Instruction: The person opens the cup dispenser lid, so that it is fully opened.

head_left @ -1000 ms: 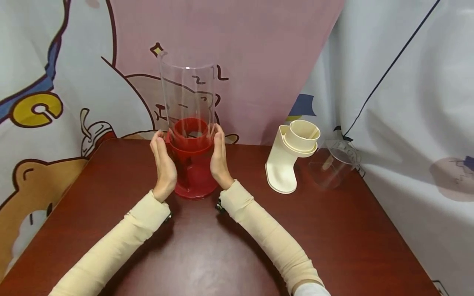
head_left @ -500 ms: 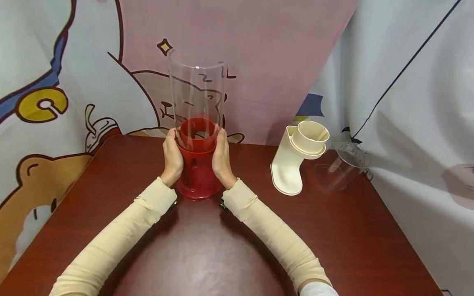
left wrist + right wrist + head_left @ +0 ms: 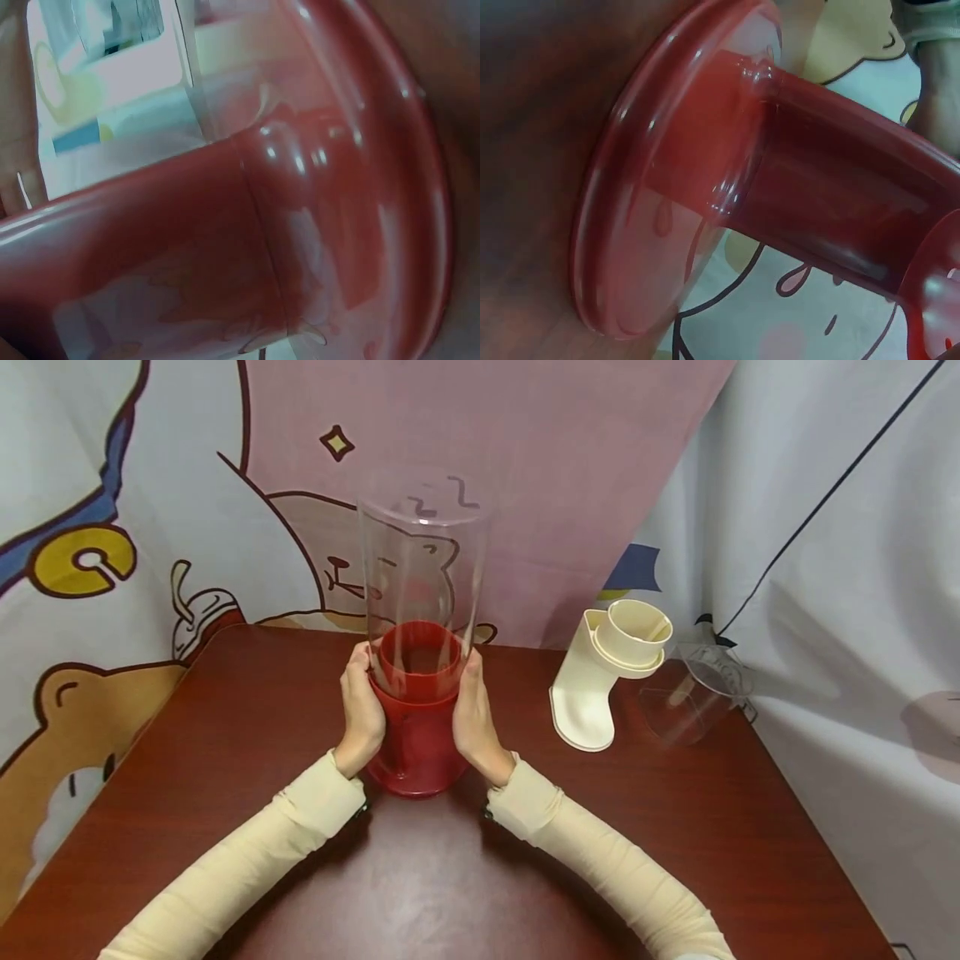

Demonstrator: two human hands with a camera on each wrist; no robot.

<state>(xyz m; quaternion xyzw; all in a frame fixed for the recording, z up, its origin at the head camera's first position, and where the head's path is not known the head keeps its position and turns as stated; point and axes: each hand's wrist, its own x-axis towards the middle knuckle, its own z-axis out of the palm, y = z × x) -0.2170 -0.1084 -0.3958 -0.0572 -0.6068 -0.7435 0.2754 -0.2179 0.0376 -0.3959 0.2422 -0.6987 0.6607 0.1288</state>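
Note:
A red plastic stand (image 3: 420, 747) with a wide round foot is upright on the table in the head view. A tall clear cylinder (image 3: 423, 568) rises from its upper part, around a red inner ring (image 3: 420, 647). My left hand (image 3: 363, 714) holds the stand's left side near the top, and my right hand (image 3: 476, 722) holds the right side opposite. Their far fingertips are hidden behind it. Close up, the left wrist view has the stand's glossy body (image 3: 150, 240); the right wrist view has its foot (image 3: 630, 225) and column (image 3: 832, 187).
To the right stands a cream elbow-shaped part (image 3: 588, 693) with a round collar on top. Beside it, near the table's right edge, is a clear cup (image 3: 686, 697). Printed cloth (image 3: 555, 485) hangs behind the brown table (image 3: 420, 893).
Both hands have closed in on the red stand from its sides. The stand and clear cylinder have since come nearer to me and a little right. The cream part and cup stay put.

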